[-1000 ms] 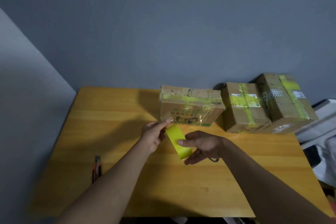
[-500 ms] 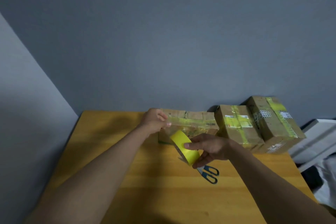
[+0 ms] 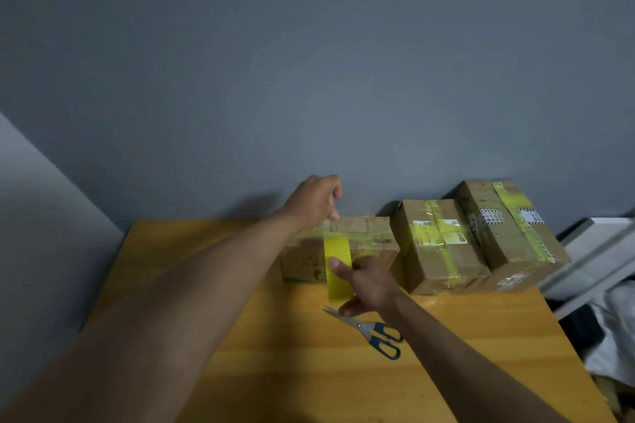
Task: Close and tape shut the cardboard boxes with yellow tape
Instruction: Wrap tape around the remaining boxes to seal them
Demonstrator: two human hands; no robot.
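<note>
A flat cardboard box (image 3: 369, 238) with yellow tape across its top stands at the back of the wooden table (image 3: 213, 364). My left hand (image 3: 314, 201) pinches the free end of a clear yellow tape strip over the box's far top edge. My right hand (image 3: 369, 283) grips the yellow tape roll (image 3: 338, 266) in front of the box's near face, thumb on the roll. The strip runs from the roll up over the box top to my left fingers.
Two taped cardboard boxes (image 3: 441, 245) (image 3: 512, 233) lean against the wall to the right of the first box. Blue-handled scissors (image 3: 372, 331) lie on the table just below my right hand. White and dark items (image 3: 604, 285) sit past the table's right edge.
My left hand drew the tape end up and back over the box top. My right hand turned the roll upright against the box front. The view tilted upward, and the scissors came into sight.
</note>
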